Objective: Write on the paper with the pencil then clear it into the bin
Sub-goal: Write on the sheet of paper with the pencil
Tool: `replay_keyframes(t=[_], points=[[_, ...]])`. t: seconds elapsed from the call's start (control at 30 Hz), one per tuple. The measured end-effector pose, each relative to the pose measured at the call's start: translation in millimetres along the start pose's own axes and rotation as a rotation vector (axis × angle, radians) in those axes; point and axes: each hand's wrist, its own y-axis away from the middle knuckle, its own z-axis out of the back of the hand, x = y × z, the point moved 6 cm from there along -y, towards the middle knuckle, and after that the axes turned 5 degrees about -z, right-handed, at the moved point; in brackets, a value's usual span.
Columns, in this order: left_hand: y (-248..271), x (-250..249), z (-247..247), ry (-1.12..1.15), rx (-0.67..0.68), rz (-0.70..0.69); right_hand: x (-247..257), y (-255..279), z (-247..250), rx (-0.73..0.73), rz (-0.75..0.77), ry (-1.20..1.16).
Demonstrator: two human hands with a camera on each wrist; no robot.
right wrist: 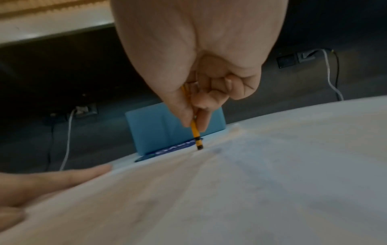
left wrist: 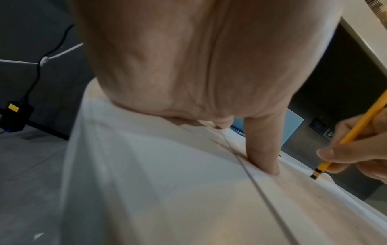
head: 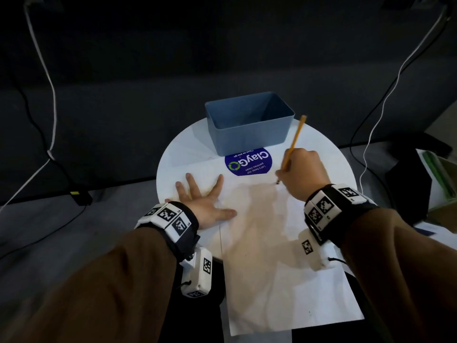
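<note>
1. The pencil (head: 294, 143) is yellow-orange, with black bands near its tip.
2. The bin (head: 249, 125) is plain blue-grey.
3. The paper (head: 259, 243) is white.
4. The round bench (head: 183, 149) is white.
5. The sticker (head: 248, 163) is dark blue with white lettering and a green ring.
6. The wrist bands (head: 170, 219) carry black-and-white square markers.
7. The sleeves (head: 99, 293) are brown.

A round white tabletop (head: 329, 154) carried a blue bin (head: 249, 134) at its far edge, a purple sticker (head: 247, 162) just before it, and a white paper (head: 284, 280) overhanging the near edge.
</note>
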Motion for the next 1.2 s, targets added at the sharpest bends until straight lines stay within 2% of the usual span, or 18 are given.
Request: replay_keyframes(t=[0.07,0.13,0.33,0.5,0.7,0.87,1.07,1.2], points=[[-1.7,1.9,-1.0,0.008,0.003,-0.001,-7.8,0.1,6.3,-0.037,-0.071,0.045],[-1.8,2.3,-1.0,0.014,0.004,-0.001,-1.1,1.2,6.5,-0.035,-0.063,0.021],[1.0,-1.0,1.9,0.004,0.003,0.000,61.8,10.6,-21.4,0.071,0.115,-0.198],[6.0,-5.6,3.3,-0.015,0.013,0.011,91.4,18.2,-50.0,0.154,0.204,-0.115],[6.2,-4.4,2.5,-0.016,0.021,0.025,84.6,7.0,-39.0,0.154,0.225,0.034],[10.7,-8.9,4.4,-0.014,0.008,0.013,102.0,14.5,-46.2,0.200,0.306,-0.010],[7.8,-5.8,3.7,-0.002,0.029,0.024,88.7,6.5,-39.3,0.170,0.258,-0.003],[9.1,-9.4,5.0,-0.015,0.022,0.018,99.7,12.7,-45.0,0.197,0.302,-0.012]])
